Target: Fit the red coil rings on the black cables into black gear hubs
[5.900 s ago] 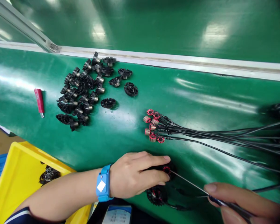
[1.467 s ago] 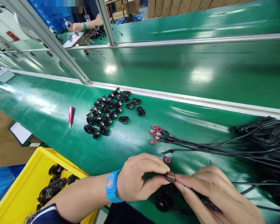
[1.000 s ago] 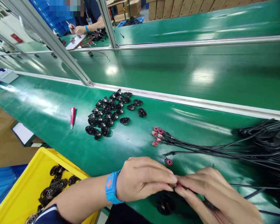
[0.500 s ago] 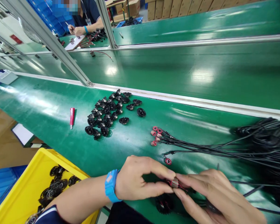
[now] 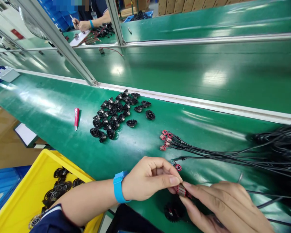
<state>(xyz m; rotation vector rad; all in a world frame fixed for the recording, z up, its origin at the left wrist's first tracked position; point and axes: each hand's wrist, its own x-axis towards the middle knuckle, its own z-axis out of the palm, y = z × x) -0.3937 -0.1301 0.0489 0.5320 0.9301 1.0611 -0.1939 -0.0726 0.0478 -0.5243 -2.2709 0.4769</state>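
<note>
My left hand [image 5: 149, 178], with a blue band at its wrist, pinches one side of a small red-and-metal wound core [image 5: 181, 190]. The thumb and fingers of my right hand [image 5: 220, 204] grip the core's other side. Just below the hands, a black toothed part [image 5: 172, 212] lies on the green surface. Beyond my left fingertips is a red ring-shaped core [image 5: 177, 167] on a black cable. Several more red cores [image 5: 165, 139] sit at the ends of black cables [image 5: 215, 153].
Black toothed parts [image 5: 113, 116] form a pile left of centre, with a red-handled tool [image 5: 76, 119] beside it. A yellow bin [image 5: 19, 194] stands lower left. Coiled cables [image 5: 281, 145] lie right. A metal post [image 5: 70, 58] rises at the back; beyond it, a person's hands [image 5: 83, 25] hold a pen.
My left fingers have shifted on the core, the index finger now curling behind the thumb. More of the core shows between my hands. The whole view has shifted slightly.
</note>
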